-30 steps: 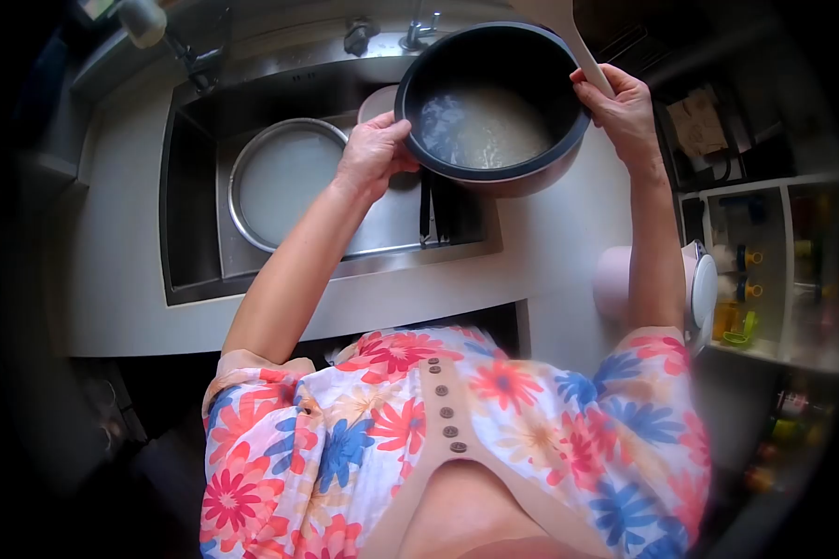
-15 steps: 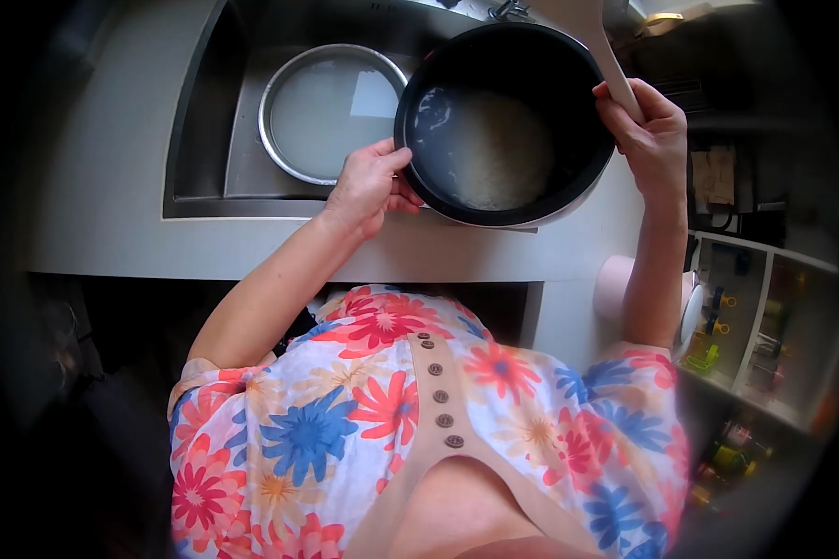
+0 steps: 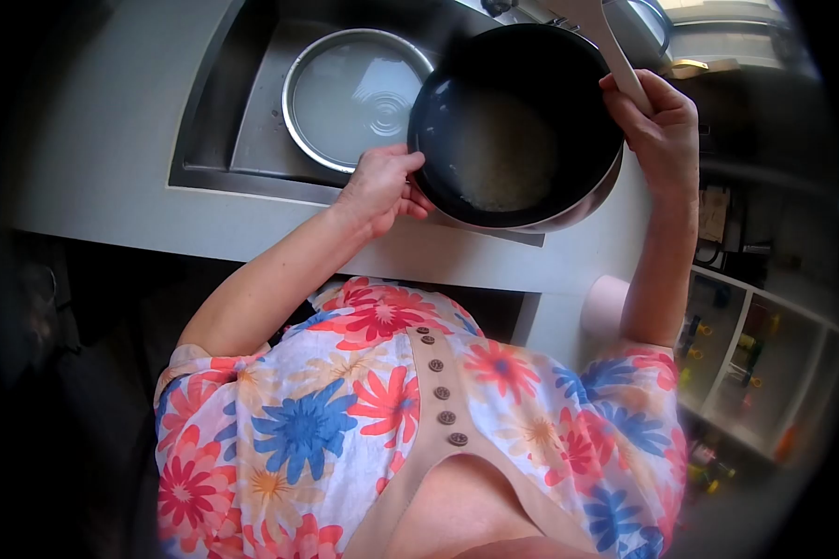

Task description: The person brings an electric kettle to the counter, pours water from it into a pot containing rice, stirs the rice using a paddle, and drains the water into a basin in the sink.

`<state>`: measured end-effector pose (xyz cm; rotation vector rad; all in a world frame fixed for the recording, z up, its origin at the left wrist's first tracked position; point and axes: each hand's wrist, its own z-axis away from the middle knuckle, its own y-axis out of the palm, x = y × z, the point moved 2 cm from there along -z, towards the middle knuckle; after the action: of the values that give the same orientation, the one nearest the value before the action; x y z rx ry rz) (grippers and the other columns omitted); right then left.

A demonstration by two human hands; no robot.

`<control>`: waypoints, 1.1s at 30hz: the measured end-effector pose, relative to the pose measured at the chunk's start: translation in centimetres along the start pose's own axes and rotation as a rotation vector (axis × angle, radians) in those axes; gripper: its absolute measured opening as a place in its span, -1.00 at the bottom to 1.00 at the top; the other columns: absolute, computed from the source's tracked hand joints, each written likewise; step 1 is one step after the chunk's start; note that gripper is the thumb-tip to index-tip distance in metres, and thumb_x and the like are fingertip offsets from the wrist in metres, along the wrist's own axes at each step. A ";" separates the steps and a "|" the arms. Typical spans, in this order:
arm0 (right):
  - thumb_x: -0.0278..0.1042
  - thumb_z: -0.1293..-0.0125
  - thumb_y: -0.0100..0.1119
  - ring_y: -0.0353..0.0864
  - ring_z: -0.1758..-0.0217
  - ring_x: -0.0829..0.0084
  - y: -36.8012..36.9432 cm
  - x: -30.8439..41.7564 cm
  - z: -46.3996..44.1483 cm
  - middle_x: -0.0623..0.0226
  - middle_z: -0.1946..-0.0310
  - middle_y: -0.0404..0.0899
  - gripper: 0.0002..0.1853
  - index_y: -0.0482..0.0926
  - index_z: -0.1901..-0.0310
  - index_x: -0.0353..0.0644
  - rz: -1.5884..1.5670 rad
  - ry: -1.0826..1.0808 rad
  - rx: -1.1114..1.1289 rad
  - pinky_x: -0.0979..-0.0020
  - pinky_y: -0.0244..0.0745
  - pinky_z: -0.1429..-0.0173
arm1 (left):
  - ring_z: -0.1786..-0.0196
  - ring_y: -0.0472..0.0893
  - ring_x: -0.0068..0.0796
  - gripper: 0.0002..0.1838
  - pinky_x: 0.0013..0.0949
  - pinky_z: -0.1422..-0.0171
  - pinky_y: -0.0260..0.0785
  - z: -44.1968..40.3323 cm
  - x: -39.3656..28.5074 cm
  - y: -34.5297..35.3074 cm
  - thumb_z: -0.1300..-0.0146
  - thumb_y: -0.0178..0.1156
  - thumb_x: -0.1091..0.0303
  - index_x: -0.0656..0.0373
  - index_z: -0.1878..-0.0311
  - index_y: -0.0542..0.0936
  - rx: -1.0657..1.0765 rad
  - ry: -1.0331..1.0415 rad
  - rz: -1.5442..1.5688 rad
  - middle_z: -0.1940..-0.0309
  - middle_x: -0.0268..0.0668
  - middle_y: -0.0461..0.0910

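Observation:
A dark-lined round pot point(image 3: 531, 84) hangs over the right part of the sink and the counter edge, with a pale grainy layer under cloudy liquid point(image 3: 503, 168) at its bottom. My left hand point(image 3: 382, 191) grips the pot's left rim, thumb on top. At the right rim my right hand point(image 3: 657, 121) is closed around the handle of a pale spatula point(image 3: 611, 51); whether its fingers also hold the rim is hard to see. Left of the pot, a round metal pan point(image 3: 336, 107) of cloudy water stands in the sink, ripples on its surface.
The steel sink point(image 3: 256, 116) is set into a white counter point(image 3: 112, 177). A pale pink container point(image 3: 604, 306) stands beside my right forearm. To the right is an open drawer or shelf unit point(image 3: 732, 349) with small colourful items. A faucet part shows at the top.
The view has shifted, so the sink and pan appear higher. The pot has come nearer to the counter's front edge in view, still between both hands. Ripples now show in the pan's water.

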<state>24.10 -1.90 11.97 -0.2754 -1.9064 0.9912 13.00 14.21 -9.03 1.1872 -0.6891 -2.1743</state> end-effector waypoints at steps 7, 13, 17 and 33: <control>-0.50 -0.11 0.17 0.45 0.45 0.71 0.8 0.2 -1.1 0.50 0.52 0.55 -0.88 0.63 0.30 -0.26 0.063 -0.003 0.062 0.66 0.40 0.28 | 0.63 0.51 -0.47 -0.82 -0.49 0.59 0.39 0.0 0.4 -0.5 -0.31 -0.08 0.33 0.21 0.23 0.46 -0.029 -0.034 0.024 0.56 -0.26 0.52; -0.50 -0.11 0.17 0.43 0.46 0.73 0.5 -0.4 -1.7 0.51 0.54 0.54 -0.88 0.63 0.30 -0.25 0.078 0.010 0.090 0.66 0.38 0.29 | 0.63 0.51 -0.47 -0.82 -0.49 0.57 0.39 -0.2 0.8 0.3 -0.31 -0.09 0.33 0.21 0.23 0.47 -0.037 -0.054 0.047 0.56 -0.25 0.52; -0.49 -0.10 0.18 0.43 0.46 0.73 0.6 0.2 -1.9 0.52 0.54 0.53 -0.89 0.63 0.31 -0.24 0.082 0.007 0.093 0.66 0.37 0.29 | 0.63 0.52 -0.47 -0.82 -0.49 0.58 0.39 0.1 0.5 0.1 -0.32 -0.09 0.34 0.21 0.24 0.47 -0.044 -0.045 0.046 0.57 -0.25 0.52; -0.48 -0.11 0.19 0.46 0.45 0.70 0.8 -0.3 -2.4 0.48 0.53 0.55 -0.88 0.64 0.30 -0.22 0.113 0.004 0.121 0.64 0.40 0.27 | 0.64 0.51 -0.46 -0.82 -0.47 0.60 0.37 -0.7 1.2 0.3 -0.30 -0.08 0.33 0.21 0.23 0.47 -0.068 -0.071 0.052 0.56 -0.27 0.52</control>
<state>26.03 -0.32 11.81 -0.3168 -1.8354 1.1758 13.11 13.07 -9.83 1.0508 -0.6634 -2.1874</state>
